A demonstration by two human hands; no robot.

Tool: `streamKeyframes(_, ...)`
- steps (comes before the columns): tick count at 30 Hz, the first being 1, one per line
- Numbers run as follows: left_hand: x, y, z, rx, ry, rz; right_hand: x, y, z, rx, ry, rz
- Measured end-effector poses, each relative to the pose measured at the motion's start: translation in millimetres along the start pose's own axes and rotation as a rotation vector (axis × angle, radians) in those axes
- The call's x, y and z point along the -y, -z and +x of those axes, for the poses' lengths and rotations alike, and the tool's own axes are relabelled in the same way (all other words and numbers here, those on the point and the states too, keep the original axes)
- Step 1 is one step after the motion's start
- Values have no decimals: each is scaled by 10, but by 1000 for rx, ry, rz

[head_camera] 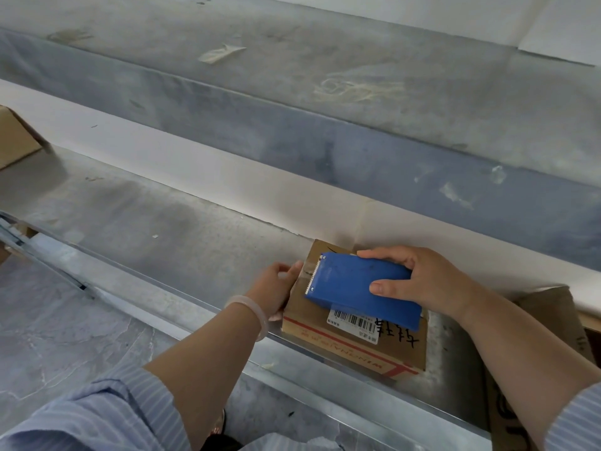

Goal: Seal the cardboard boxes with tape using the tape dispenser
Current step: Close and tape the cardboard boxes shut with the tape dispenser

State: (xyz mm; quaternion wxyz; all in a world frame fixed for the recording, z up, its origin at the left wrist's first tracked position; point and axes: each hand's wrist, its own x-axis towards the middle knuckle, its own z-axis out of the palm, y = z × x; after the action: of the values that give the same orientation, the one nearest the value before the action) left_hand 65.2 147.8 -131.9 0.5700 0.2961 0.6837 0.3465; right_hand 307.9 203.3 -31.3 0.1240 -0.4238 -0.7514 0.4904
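Observation:
A small cardboard box (354, 348) with a barcode label and red print lies on the metal shelf (182, 242), against the white back edge. My right hand (429, 281) grips a blue tape dispenser (357, 288) that lies flat on the box top, its toothed blade at the box's left end. A bit of clear tape shows at that left end by the blade. My left hand (276, 288) presses against the box's left side, thumb on the top corner. A pale bracelet is on that wrist.
Another cardboard box (18, 138) sits at the far left edge of the shelf. A brown cardboard piece (553, 310) lies right of the box, behind my right arm. A higher grey ledge (325, 92) runs behind. The floor (65, 336) is below the shelf's front rim.

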Motion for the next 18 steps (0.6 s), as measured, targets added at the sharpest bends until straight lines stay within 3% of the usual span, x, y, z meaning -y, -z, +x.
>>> streamKeyframes(3, -9, 5, -23, 82, 90, -100, -7, 12, 14, 17, 6, 6)
streamKeyframes(6, -119, 12, 28, -2, -63, -51, -7, 31, 19, 48, 1, 20)
streamKeyframes(8, -197, -34, 58, 20, -70, -94, -8, 43, 31, 58, -4, 24)
streamKeyframes(13, -191, -178, 63, 92, -121, 140, -13, 44, 40, 81, -21, 22)
streamKeyframes(18, -204, -152, 70, 119, -60, 139, 27, 71, 7, 55, -4, 36)
